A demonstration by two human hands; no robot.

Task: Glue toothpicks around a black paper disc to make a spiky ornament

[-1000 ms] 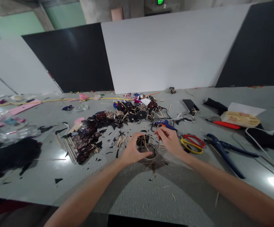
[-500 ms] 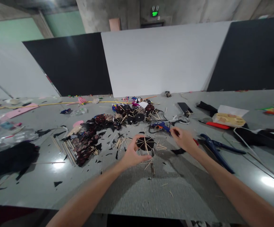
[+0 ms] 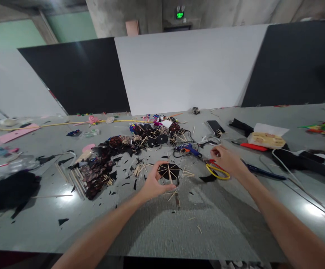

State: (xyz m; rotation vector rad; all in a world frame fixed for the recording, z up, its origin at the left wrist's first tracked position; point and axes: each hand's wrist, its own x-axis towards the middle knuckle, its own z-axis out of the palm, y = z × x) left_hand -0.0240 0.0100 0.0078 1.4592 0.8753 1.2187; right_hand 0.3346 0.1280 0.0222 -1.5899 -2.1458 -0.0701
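My left hand (image 3: 157, 179) grips a black disc (image 3: 169, 172) between thumb and fingers. Thin wooden sticks spread like spokes across the disc. My right hand (image 3: 226, 158) has loosely bent fingers and nothing visible in them. It hovers just above scissors with yellow and red handles (image 3: 218, 172). A blue glue gun (image 3: 189, 149) lies on the table left of that hand, apart from it. Short wooden sticks (image 3: 140, 170) lie left of the disc, and more sticks (image 3: 188, 173) lie right of it.
Behind my hands is a heap of dark discs and stick pieces (image 3: 151, 136). Dark mottled scraps (image 3: 98, 172) lie to the left. On the right are a phone (image 3: 214, 127), a red-handled cutter (image 3: 253, 147), a yellow packet (image 3: 267, 139), and dark blue pliers (image 3: 266, 173).
My right hand has let go of the glue gun and moved right, over the scissors. The glue gun now rests on the table. My left hand still holds the disc.
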